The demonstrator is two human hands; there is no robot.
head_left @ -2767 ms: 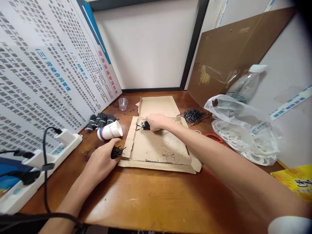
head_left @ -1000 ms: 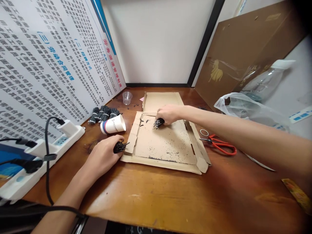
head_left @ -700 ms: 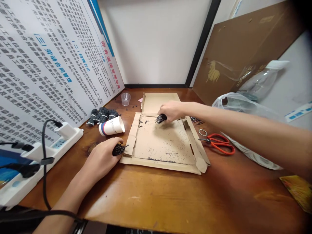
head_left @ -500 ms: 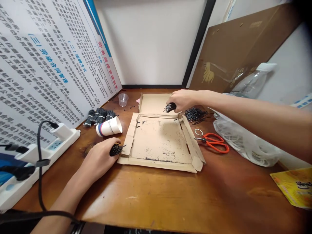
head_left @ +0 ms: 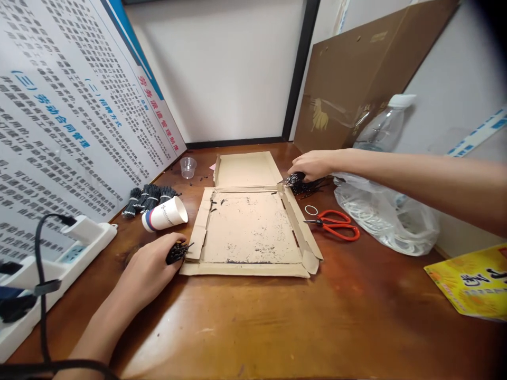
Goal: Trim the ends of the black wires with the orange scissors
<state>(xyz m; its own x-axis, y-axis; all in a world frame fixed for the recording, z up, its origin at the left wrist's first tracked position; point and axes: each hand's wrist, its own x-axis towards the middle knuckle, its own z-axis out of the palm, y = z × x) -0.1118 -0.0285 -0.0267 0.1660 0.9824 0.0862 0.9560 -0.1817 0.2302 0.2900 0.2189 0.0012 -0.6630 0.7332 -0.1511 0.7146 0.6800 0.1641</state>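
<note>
My left hand (head_left: 152, 269) is closed around a bundle of short, thin black wires (head_left: 178, 252), at the left edge of the flattened cardboard box (head_left: 245, 227). The wire ends point right, over the box's side flap. My right hand (head_left: 312, 162) grips another bundle of black wires (head_left: 296, 178) at the box's far right corner, with shiny tips facing left. Right beneath and behind that bundle lies a loose pile of black wires (head_left: 312, 188); whether the two touch I cannot tell. Dark crumbs and a few black scraps are scattered on the cardboard.
Orange-handled scissors (head_left: 336, 224) and a white ring (head_left: 311, 210) lie right of the box, near a clear plastic bag (head_left: 388, 221). At left are a tipped paper cup (head_left: 165, 214), tied black wire bundles (head_left: 148, 198), a small clear cup (head_left: 188, 168) and a power strip (head_left: 75, 253).
My right hand has moved from above the box's far flap to the loose pile at its right, still holding its bundle. My left hand keeps its grip at the box edge. The view has shifted slightly.
</note>
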